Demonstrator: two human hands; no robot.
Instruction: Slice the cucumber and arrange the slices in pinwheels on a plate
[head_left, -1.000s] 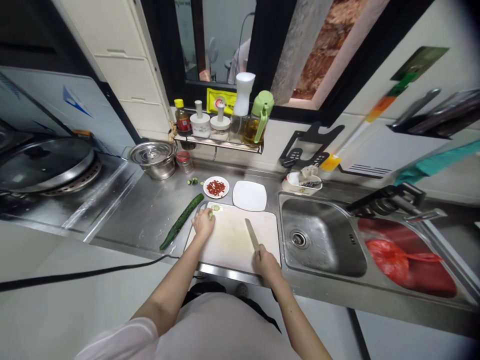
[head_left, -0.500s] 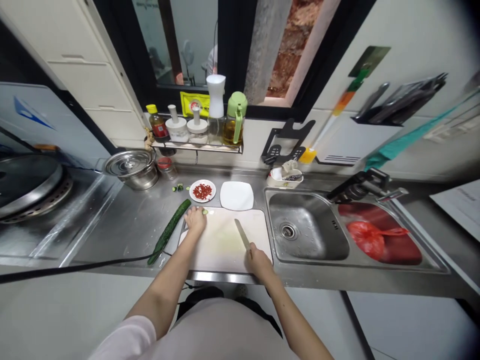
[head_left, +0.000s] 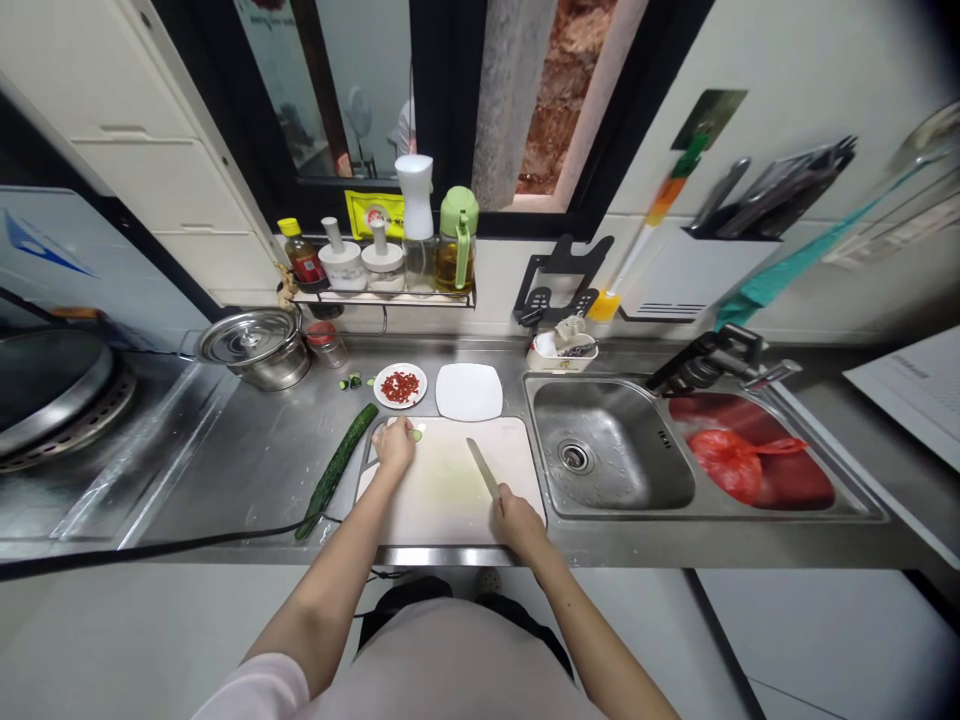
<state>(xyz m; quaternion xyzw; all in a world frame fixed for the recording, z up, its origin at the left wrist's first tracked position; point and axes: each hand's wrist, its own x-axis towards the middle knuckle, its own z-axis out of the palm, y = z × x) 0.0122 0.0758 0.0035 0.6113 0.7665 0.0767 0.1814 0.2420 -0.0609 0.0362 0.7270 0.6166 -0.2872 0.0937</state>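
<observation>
My right hand [head_left: 519, 520] is wrapped round the handle of a kitchen knife [head_left: 482, 467], its blade lying low over the white cutting board [head_left: 465, 500] and pointing away from me. At the board's upper left corner, my left hand [head_left: 394, 443] has its fingers curled together; what they hold, if anything, is hidden. Right beside those fingertips lies a small cucumber slice [head_left: 417, 436]. A long whole-looking cucumber [head_left: 337, 470] rests on the steel counter, left of the board. Beyond the board stand a white plate [head_left: 469, 391] and a small plate [head_left: 382, 398] of chopped red pieces.
Cucumber bits [head_left: 350, 382] lie by the small plate. A lidded steel pot [head_left: 262, 360] and a jar [head_left: 328, 346] stand at the back left. On the right is a sink [head_left: 607, 450] with a red plastic bag [head_left: 727, 465]. A dark strap [head_left: 187, 537] crosses the counter's left front.
My left hand has shifted slightly, and the cucumber slice now shows a little farther right and nearer me. The knife stays nearly in place on the board. The whole view has turned slightly.
</observation>
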